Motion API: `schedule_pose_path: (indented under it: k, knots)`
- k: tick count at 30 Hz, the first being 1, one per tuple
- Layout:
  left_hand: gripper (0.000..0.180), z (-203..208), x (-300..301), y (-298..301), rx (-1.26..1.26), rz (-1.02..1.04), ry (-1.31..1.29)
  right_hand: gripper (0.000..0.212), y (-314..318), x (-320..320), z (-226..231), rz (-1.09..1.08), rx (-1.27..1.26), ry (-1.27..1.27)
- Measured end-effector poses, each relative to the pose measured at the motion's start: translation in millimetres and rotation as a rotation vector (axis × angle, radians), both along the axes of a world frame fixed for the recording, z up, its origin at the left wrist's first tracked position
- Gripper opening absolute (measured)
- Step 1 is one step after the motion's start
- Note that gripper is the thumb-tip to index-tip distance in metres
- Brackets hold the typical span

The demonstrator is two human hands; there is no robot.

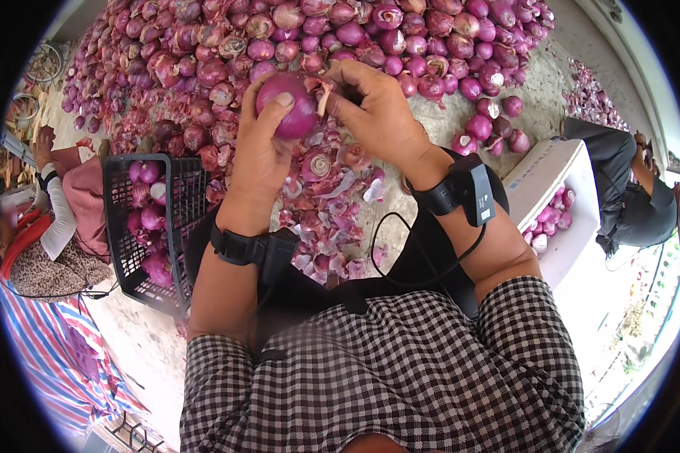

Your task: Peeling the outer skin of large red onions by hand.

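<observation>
Checked sleeves [400, 370] fill the lower edge of the head view, and both forearms rise from them, each with a black wrist strap; the right strap carries a small black box [472, 189] with a cable looped below it.

Left hand [261, 147]: clenched around a red onion [289, 106], thumb across the front, fingers behind. The onion is held up in the air above a scatter of loose skins [325, 219] on the concrete floor [423, 121].

Right hand [378, 109]: fingertips pinched on a flap of dry skin at the onion's upper right side.

Surroundings: a large heap of red onions [317, 38] lies on the floor beyond the hands. A black mesh crate [125, 260] with several onions inside stands to the left. A white box [551, 181] with a few onions in it stands to the right. One person sits at the far left, another at the far right.

Judgement on the step: the outer skin appears to be coming off. For a clean peel, keep the left grip firm but not crushing, pull the flap along the curve of the bulb, and turn the bulb between pulls so that each strip comes away whole.
</observation>
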State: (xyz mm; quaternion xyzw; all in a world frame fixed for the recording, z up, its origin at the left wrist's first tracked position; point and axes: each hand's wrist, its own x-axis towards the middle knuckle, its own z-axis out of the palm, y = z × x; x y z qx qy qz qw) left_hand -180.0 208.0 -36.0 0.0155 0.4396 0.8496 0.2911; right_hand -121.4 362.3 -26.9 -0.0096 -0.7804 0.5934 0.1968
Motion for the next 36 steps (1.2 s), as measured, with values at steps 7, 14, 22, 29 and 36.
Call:
schedule_pose_path:
  k: [7,14,22,29,36]
  knots:
    - [0.053,0.6,4.4,2.6,-0.110,0.158,0.165,0.015,-15.1,0.3,-10.8,-0.023,0.098,0.087]
    - [0.054,-1.4,4.2,3.3,-0.220,0.235,0.317,0.014,-20.7,4.9,-4.0,0.182,-0.187,-0.036]
    - [0.038,-3.3,-14.5,-5.1,0.143,0.234,-0.272,0.013,-32.2,23.1,-1.6,0.924,0.300,-0.167]
    - [0.043,-4.2,-12.7,-8.5,0.138,0.096,-0.116,0.018,-8.1,12.6,2.9,0.360,0.185,-0.143]
    - [0.052,-3.3,-4.2,-3.5,0.012,0.061,-0.163,0.026,-7.9,8.3,20.4,0.075,-0.069,-0.248]
